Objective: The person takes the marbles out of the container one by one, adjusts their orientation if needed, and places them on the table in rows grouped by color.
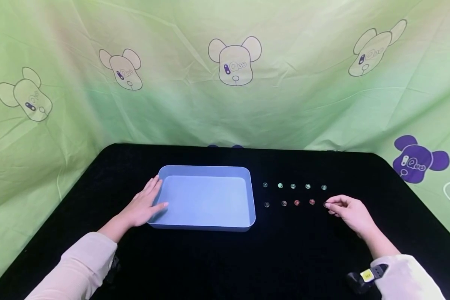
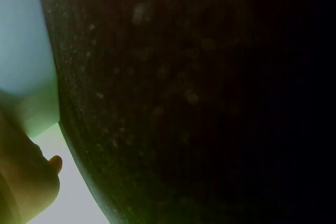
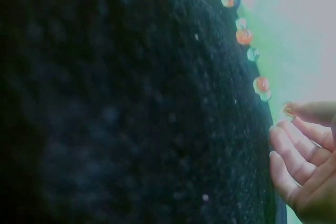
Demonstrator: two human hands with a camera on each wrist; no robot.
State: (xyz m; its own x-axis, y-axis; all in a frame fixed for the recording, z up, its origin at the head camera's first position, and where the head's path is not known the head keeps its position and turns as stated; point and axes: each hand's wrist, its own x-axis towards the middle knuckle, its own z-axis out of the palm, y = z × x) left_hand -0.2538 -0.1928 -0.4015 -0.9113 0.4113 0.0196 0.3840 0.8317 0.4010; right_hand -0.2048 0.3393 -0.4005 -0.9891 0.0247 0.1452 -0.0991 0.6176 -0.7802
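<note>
A shallow blue tray (image 1: 206, 200) lies on the black tabletop. My left hand (image 1: 141, 207) rests on its left side, fingers straight along the rim and thumb over the inside edge. To the tray's right, small glass marbles stand in two rows, including a green marble (image 1: 280, 186) in the back row and a red marble (image 1: 297, 203) in the front row. At the right end of the front row, my right hand (image 1: 348, 211) pinches a marble (image 3: 288, 109) between thumb and finger; the right wrist view shows it at the fingertips.
The black table (image 1: 217, 262) extends around the tray and marbles. A green curtain (image 1: 172, 112) with printed bear heads hangs behind and at both sides. A dark wrist device (image 1: 360, 281) with a yellow label sits by the right sleeve.
</note>
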